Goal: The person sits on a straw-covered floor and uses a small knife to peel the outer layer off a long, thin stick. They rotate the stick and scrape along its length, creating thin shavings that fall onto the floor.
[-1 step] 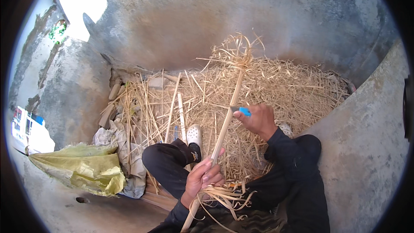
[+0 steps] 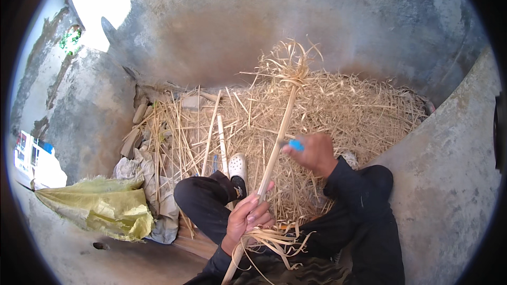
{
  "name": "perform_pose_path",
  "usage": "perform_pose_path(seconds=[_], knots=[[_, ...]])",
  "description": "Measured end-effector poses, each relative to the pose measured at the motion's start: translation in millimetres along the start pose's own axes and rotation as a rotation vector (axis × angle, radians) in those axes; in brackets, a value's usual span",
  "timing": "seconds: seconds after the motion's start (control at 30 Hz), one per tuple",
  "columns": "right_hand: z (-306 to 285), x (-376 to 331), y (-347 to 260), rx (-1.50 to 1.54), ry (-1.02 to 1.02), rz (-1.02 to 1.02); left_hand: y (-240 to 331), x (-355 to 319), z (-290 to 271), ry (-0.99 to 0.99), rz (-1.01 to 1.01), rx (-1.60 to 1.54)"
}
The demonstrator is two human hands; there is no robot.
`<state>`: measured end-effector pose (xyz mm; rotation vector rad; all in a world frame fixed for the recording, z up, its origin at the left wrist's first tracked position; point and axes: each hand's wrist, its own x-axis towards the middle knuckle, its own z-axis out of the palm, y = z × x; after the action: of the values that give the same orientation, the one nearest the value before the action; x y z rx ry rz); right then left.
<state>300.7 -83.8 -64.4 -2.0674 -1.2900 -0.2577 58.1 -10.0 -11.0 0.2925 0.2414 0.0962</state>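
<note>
Nothing has moved since the earlier frame: both hands and the stick sit just as they did.

Nearest, at the lower edge, the left hand (image 2: 247,216) is curled around the lower part of a long pale stick (image 2: 272,161), fingers wrapped over it and thumb alongside. The stick's bottom end runs out past the wrist toward the lower edge and is partly lost among loose peeled strips (image 2: 274,238) that curl over the lap. From there the stick slants up and to the right, ending in a frayed tuft (image 2: 289,66) of dry fibres.

The right hand (image 2: 312,153) is closed on a small blue-handled tool (image 2: 296,145), held against the stick at about its middle. Only the blue end shows; whatever blade or tip it has is hidden by the fingers and the stick, so its kind is hard to tell.

A bent knee in dark trousers and a white shoe (image 2: 237,168) lie just left of the stick. Further left a yellow-green sack (image 2: 95,208) lies crumpled on the ground, with grey cloth beside it, partly tucked under.

Beyond is a broad heap of straw (image 2: 348,111), with a few bare sticks (image 2: 222,142) lying in it. Behind the heap stands a grey concrete wall (image 2: 253,16); the bright opening at upper left is washed out.
</note>
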Motion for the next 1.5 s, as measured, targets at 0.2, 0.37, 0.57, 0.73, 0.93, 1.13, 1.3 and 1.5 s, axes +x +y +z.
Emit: perform_pose_path(seconds=[0.2,0.37,0.57,0.73,0.93,1.13,1.3,1.5], knots=[[1,-13,-24,0.096,0.074,-0.244,-1,-5,5,0.028,-0.002,0.003],[5,-4,-10,0.097,0.146,-0.188,0,0,5,0.015,-0.004,0.001],[1,33,60,0.036,0.14,0.233,-12,-13,1,0.043,-0.064,0.025],[12,-19,-17,0.15,0.037,-0.164,-5,-12,2,-0.016,-0.018,-0.024],[9,1,22,0.048,0.006,0.119,-10,-12,-2,0.025,-0.037,0.034],[2,-17,-21,0.144,0.073,-0.143,-6,-10,7,0.101,0.018,0.263],[6,-3,7,-0.003,0.139,-0.061,-7,-7,9,0.058,0.004,0.272],[9,8,38,-0.109,0.205,-0.026,-12,-10,10,0.047,-0.014,0.27]])
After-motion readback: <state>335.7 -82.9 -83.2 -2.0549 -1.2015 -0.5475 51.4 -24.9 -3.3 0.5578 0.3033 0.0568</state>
